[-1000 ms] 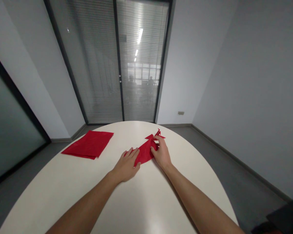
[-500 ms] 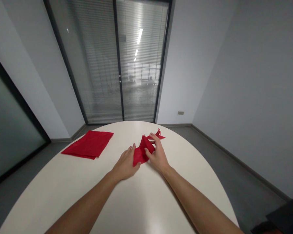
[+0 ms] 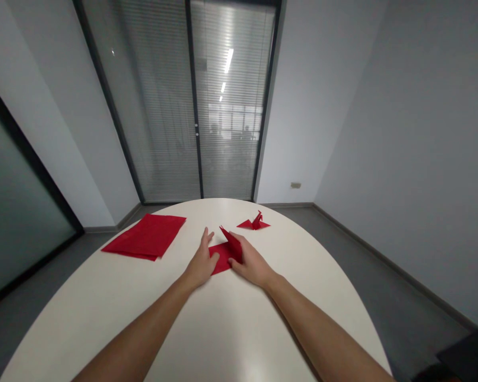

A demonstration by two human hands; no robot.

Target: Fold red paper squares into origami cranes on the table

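Note:
A sheet of red paper (image 3: 222, 256) lies partly folded on the white table in front of me, its right flap standing up at a slant. My right hand (image 3: 252, 260) grips that raised flap, thumb on the near side and the other fingers behind it. At the paper's left edge is my left hand (image 3: 199, 263), its thumb touching the paper while the fingers stretch out and apart. Just beyond my right hand stands a small red origami crane (image 3: 255, 221) with spread wings.
A stack of red paper sheets (image 3: 147, 239) lies at the left of the round white table (image 3: 199, 339). Past the table's far edge is a glazed partition with blinds (image 3: 167, 159). A dark object (image 3: 468, 355) shows at the lower right.
The paper has shifted slightly towards me, and its flap leans differently. My left hand has spread its fingers; my right hand has drawn back, uncovering the crane.

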